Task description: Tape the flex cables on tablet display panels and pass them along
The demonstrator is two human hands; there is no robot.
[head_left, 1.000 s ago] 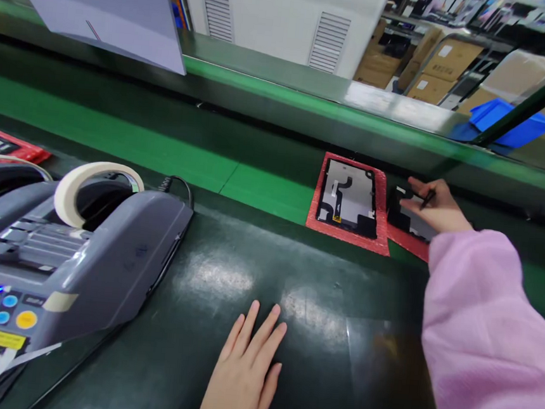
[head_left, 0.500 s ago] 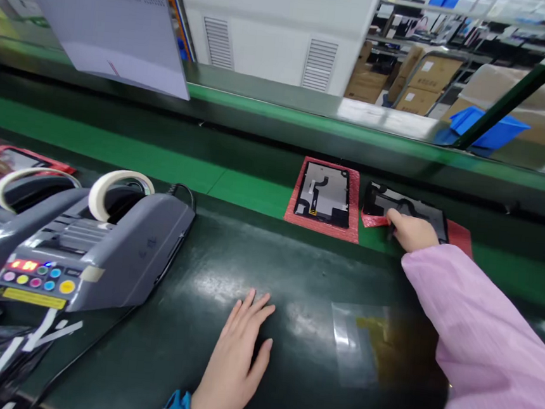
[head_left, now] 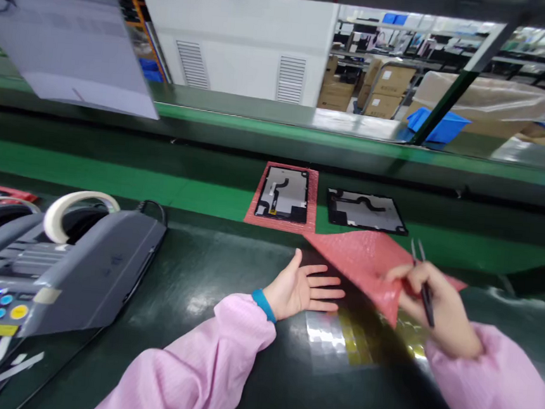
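My right hand (head_left: 435, 305) grips a red plastic sheet (head_left: 368, 257) above the dark bench and also holds black tweezers (head_left: 426, 297), their tips pointing up. My left hand (head_left: 304, 288) is open, palm up and fingers spread, just left of the sheet, with nothing in it. Behind the sheet, a dark-framed panel with a black flex strip (head_left: 365, 211) lies directly on the green strip. To its left, a similar panel (head_left: 283, 194) rests on a red sheet (head_left: 311, 201). Clear and yellow film pieces (head_left: 336, 344) lie on the bench below my hands.
Grey tape dispensers (head_left: 90, 271) with a white tape roll (head_left: 56, 217) stand at the left, a black cable beside them. A white board (head_left: 80, 54) hangs at the back left. A green post (head_left: 446, 105) rises behind the bench.
The red sheet has come out from the right panel and is lifted toward me in my right hand. My left hand has risen off the bench and turned palm up. The view has shifted right.
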